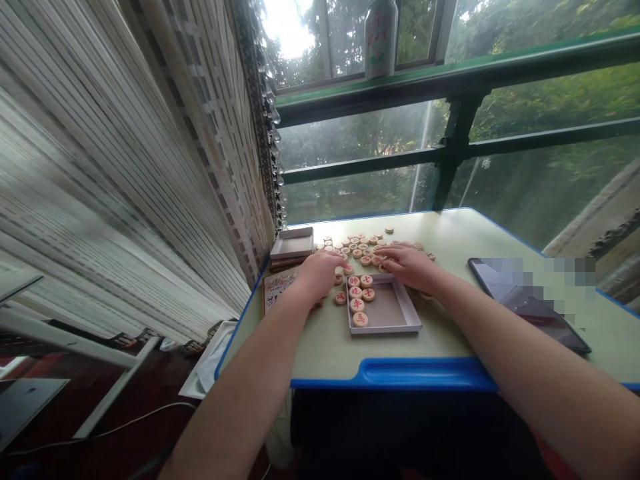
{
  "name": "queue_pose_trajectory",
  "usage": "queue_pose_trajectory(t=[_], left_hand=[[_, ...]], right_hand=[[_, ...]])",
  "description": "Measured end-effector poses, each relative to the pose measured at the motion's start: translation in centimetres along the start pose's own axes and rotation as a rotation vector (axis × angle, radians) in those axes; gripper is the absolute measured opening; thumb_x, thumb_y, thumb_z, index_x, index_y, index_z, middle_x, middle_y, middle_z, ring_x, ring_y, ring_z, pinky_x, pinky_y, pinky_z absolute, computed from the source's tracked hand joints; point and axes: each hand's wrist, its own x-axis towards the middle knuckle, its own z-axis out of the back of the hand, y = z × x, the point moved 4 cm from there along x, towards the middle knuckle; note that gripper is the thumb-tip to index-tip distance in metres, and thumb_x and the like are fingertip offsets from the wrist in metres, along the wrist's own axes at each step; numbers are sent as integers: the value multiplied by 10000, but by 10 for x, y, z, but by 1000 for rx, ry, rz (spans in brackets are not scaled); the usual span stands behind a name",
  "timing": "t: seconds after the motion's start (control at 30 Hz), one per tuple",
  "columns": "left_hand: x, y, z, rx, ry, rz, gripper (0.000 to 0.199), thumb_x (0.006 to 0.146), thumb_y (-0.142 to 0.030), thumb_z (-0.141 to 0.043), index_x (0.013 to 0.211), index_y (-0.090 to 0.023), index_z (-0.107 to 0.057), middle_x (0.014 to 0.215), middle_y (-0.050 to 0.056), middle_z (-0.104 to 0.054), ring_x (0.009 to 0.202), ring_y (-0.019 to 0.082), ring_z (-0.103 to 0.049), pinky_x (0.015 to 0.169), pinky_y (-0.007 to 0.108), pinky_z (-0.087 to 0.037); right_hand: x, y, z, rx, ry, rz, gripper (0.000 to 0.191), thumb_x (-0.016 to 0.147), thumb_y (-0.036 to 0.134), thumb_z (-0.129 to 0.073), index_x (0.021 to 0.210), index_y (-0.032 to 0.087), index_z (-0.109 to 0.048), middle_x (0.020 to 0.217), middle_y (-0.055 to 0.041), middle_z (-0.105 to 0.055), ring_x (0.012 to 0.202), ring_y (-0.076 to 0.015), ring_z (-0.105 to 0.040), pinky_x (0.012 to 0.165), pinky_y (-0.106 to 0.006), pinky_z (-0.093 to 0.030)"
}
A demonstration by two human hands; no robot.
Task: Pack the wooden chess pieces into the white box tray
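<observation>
Six pcs in box; many loose pcs outside, on table. L hand, R hand at loose pcs; grip, both: can't tell.

Six pieces in one near tray; the scattered pieces beyond overlap too much to count. Two hands. One other tray left, one tablet right, one can far off.
</observation>
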Motion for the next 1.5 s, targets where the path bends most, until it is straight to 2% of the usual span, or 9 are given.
queue_pose_trajectory(t=[0.13, 0.27, 0.37, 0.6, 0.77, 0.93, 1.17, 1.33, 1.5], left_hand=[[0, 0, -1, 38, 16, 11, 465, 658, 41, -467, 951, -226, -711, 1018, 36, -692, 1010, 186, -581, 931, 304, -445], [-2, 0, -3, 64, 47, 60, 423, 699, -23, -486, 978, -255, -703, 1008, 35, -682, 946, 182, -595, 845, 277, -474], [-2, -1, -3, 76, 52, 61, 446, 701, -14, -470, 996, -263, -693, 995, 29, -679, 960, 180, -584, 845, 269, -466], [-3, -1, -3, 62, 69, 73, 458, 701, -16, -484, 1030, -262, -686, 1031, 31, -665, 950, 172, -588, 853, 258, -463], [-2, 0, -3, 82, 58, 62, 484, 681, 0, -471, 1042, -241, -686, 1034, 34, -676, 972, 178, -584, 865, 262, -462], [-1, 0, -4, 17, 98, 94, 477, 702, -32, -483, 1046, -285, -694, 1076, 1, -678, 1046, 172, -561, 900, 251, -450], [-2, -2, 2, 53, 89, 135, 418, 712, -52, -485, 997, -252, -717, 1029, 26, -693, 998, 175, -585, 904, 268, -462], [-1, -3, 0, 1, 67, 84, 437, 687, -27, -473, 963, -251, -727, 1057, -4, -688, 1041, 168, -562, 945, 257, -440], [-1, -2, -3, -23, 96, 107, 418, 715, -68, -488, 1014, -255, -712, 1078, 1, -681, 1044, 174, -563, 927, 253, -446]], right_hand=[[0, 5, -6, 19, 48, 64, 455, 893, 367, -368, 1283, 215, -547, 1333, -53, -528, 1267, -268, -391, 1059, -450, -291], [-2, 11, -7, 41, 83, 31, 408, 871, 273, -376, 1183, 215, -630, 1217, -45, -620, 1200, -255, -450, 1013, -418, -358], [-3, 13, -4, 7, 47, 29, 401, 870, 298, -382, 1140, 190, -657, 1160, -56, -651, 1148, -265, -481, 985, -418, -380], [-4, 13, -12, -67, 96, 163, 425, 903, 374, -333, 1138, 237, -660, 1240, 8, -605, 1234, -246, -437, 1053, -430, -301], [-4, 12, -9, -106, 84, 144, 443, 905, 395, -321, 1160, 230, -643, 1255, -14, -595, 1220, -242, -458, 1041, -435, -298], [-4, 10, -8, -107, 61, 146, 431, 908, 401, -312, 1090, 252, -673, 1192, -2, -639, 1174, -243, -496, 1024, -443, -300], [-5, 11, -10, -61, 67, 121, 405, 889, 442, -366, 1061, 256, -682, 1165, -3, -653, 1162, -275, -491, 1001, -453, -332], [-6, 17, -9, -51, 93, 188, 407, 892, 472, -366, 998, 273, -705, 1160, -5, -656, 1154, -266, -509, 1019, -467, -309], [-7, 17, -10, -61, 91, 200, 415, 891, 481, -369, 1009, 267, -705, 1172, -17, -649, 1160, -259, -509, 1022, -463, -309]])
